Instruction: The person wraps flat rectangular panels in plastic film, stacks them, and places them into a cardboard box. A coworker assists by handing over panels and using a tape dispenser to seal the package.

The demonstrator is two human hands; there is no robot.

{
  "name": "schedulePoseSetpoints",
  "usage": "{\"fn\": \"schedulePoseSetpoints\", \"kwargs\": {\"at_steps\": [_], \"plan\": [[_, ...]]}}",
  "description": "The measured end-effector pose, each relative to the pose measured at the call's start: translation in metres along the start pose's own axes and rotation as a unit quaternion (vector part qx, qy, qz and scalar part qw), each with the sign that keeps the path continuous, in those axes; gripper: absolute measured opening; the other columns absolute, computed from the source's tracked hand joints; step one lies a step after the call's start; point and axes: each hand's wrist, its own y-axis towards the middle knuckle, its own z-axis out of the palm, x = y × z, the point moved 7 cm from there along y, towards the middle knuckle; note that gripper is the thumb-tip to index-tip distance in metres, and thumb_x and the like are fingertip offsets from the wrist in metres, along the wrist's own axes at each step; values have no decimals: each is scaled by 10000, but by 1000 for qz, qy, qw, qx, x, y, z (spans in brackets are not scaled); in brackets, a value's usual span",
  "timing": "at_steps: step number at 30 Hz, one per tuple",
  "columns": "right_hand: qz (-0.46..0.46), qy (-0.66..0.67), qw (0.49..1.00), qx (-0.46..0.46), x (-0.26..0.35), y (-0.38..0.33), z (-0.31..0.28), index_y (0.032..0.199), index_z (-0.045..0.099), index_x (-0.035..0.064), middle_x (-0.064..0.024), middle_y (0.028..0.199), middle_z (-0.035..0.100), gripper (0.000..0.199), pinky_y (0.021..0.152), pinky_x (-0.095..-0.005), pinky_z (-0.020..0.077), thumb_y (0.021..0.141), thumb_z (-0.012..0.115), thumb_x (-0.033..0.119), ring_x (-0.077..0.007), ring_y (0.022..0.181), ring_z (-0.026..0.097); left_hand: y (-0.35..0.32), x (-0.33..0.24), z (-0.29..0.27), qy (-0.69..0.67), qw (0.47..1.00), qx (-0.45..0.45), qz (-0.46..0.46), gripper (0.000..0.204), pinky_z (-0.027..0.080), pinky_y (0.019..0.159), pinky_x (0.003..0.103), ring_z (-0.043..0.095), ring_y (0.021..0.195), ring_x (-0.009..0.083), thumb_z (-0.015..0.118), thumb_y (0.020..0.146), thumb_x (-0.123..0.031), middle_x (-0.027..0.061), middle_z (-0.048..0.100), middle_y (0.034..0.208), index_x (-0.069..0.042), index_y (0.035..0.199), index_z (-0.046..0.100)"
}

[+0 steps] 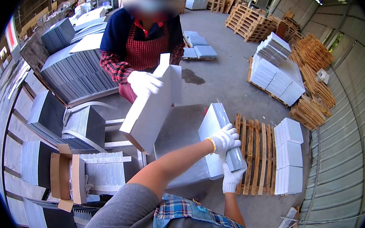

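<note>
In white knit gloves, both my hands grip a flat white box (211,124) with a shiny grey long side, tilted on edge over the grey work table (177,126). My left hand (224,139), with a yellow cuff, is closed over its upper grey edge. Lower down, at the near right corner, my right hand (232,178) is closed around it, its fingers partly hidden. Across the table a co-worker in a red checked apron holds a white carton (150,109) on edge, a white flap standing up at its far end. The co-worker's gloved hand (145,83) rests on the carton's side.
A wooden pallet (254,157) to my right bears stacked white boxes (289,158) along its far side. At left stand rows of grey slabs (81,124) on a rack and an open brown carton (61,170). More pallets (249,22) and loaded stacks stand farther back.
</note>
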Motion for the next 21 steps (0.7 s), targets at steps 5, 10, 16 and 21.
{"fn": "schedulePoseSetpoints", "kwargs": {"at_steps": [5, 10, 16, 21], "plan": [[-1, -28, 1000, -3, 4, -1, 0, 1370, 425, 91, -176, 1292, 602, 854, 1011, -387, 460, 667, 904, 161, -272, 1168, 594, -3, 0, -1, -12, 1000, -7, 0, 737, 236, 1162, 475, 474, 1272, 274, 864, 534, -472, 49, 588, 1212, -196, 1175, 628], [11, -2, 1000, 1, 3, -2, 0, 1390, 412, 78, -178, 1314, 590, 876, 1014, -392, 456, 665, 898, 145, -283, 1191, 587, -3, -1, -3, -13, 1000, -19, 7, 717, 246, 1153, 469, 488, 1247, 272, 861, 525, -473, 51, 591, 1192, -192, 1144, 632], [-8, 28, 1000, 3, 2, -2, 1, 1449, 366, 83, -163, 1361, 542, 891, 1033, -387, 444, 719, 876, 103, -262, 1230, 546, 0, 0, 1, -16, 1000, -14, 0, 738, 243, 1155, 466, 475, 1280, 285, 873, 518, -444, 58, 590, 1228, -190, 1170, 638], [64, -18, 997, 25, 5, 5, 14, 1471, 302, 102, -154, 1399, 512, 982, 1085, -364, 399, 708, 898, 259, -256, 1258, 518, 3, 0, -1, -15, 1000, 18, -10, 757, 241, 1159, 465, 460, 1307, 294, 885, 512, -418, 62, 585, 1259, -192, 1192, 640]]}}
